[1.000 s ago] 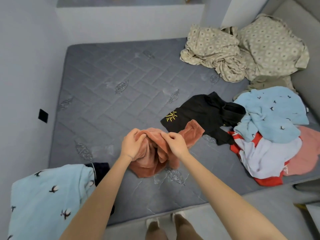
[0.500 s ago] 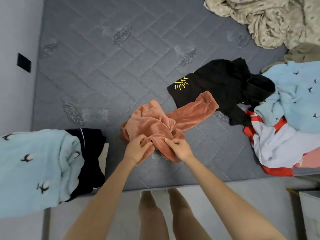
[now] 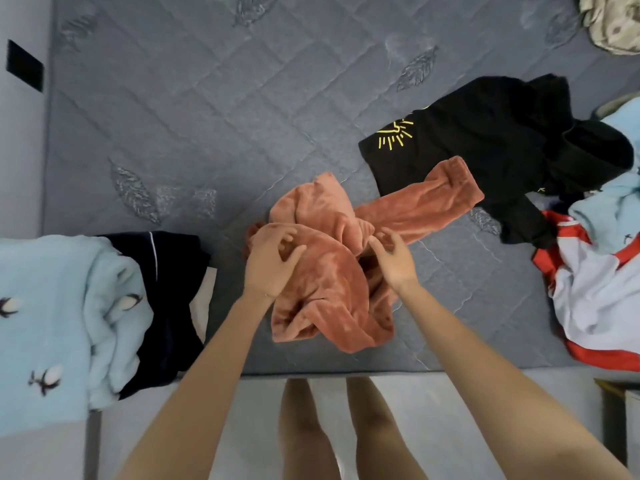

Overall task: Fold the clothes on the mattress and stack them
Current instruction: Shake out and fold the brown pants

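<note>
The rust fleece garment [image 3: 322, 289] lies bunched by the near edge of the mattress [image 3: 207, 133], straight ahead of the person; its one free limb runs long toward 2 o'clock, cuff overlapping the black top [image 3: 485, 133]. Both hands are on the bunch; the left hand [image 3: 273, 261] rests spread-fingered on the 9 o'clock lobe, gripping nothing; the right hand [image 3: 393, 259], fingers loose and barely bent, touches the central knot, nearer that limb. A folded light-blue fleece [image 3: 62, 306] lies at 9 o'clock; an unfolded pile [image 3: 595, 289] lies at 3.
</note>
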Action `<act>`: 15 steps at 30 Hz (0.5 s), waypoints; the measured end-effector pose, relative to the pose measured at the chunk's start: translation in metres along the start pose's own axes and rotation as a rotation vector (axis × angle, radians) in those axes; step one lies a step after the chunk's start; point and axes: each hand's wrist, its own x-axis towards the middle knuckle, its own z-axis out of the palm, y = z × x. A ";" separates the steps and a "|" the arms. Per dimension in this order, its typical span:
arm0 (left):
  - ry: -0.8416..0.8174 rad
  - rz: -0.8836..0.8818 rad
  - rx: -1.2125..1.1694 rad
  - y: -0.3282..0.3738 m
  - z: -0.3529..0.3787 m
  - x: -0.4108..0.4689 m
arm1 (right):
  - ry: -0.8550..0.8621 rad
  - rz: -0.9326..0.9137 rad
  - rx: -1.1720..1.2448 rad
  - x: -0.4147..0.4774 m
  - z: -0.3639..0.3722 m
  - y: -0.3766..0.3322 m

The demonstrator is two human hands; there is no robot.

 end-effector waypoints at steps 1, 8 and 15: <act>0.023 0.031 0.066 0.002 0.005 0.008 | -0.011 0.011 -0.021 0.007 0.002 0.003; -0.098 0.113 0.306 0.019 0.048 0.061 | -0.061 0.107 -0.058 0.047 0.018 0.020; -0.313 0.037 0.390 0.026 0.077 0.070 | -0.014 0.173 0.008 0.061 0.031 0.024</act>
